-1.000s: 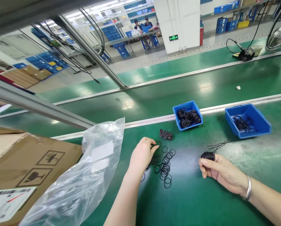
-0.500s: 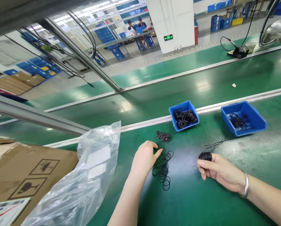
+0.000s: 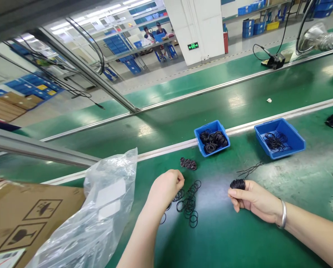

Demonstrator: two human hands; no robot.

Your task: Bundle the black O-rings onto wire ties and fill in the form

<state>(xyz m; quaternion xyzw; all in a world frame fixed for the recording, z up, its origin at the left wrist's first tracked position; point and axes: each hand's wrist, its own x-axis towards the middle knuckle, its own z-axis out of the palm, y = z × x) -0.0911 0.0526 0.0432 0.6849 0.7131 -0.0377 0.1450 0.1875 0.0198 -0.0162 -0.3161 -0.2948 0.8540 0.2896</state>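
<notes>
Your L hand (image 3: 166, 186) is curled nearly shut just above the loose black rubber O-rings (image 3: 189, 204), thin, smooth and scattered on the glossy green work surface (image 3: 225, 238). Can't tell if it holds any. Your R hand (image 3: 253, 201) is clenched on a tight bundle of O-rings (image 3: 237, 184), pinched btw thumb & fingers, w/ a silver bangle (image 3: 283, 214) on the wrist. Just ahead: a small black ring clump (image 3: 188, 163) and thin black wires (image 3: 249, 169). To your L, a clear poly bag (image 3: 110, 201) lies against a cardboard box (image 3: 35, 223). Farther on, two blue plastic bins (image 3: 200, 143) (image 3: 296, 139) hold more rings — beyond them a soldering station (image 3: 272, 61), and two seated co-workers (image 3: 155, 37) far off.
</notes>
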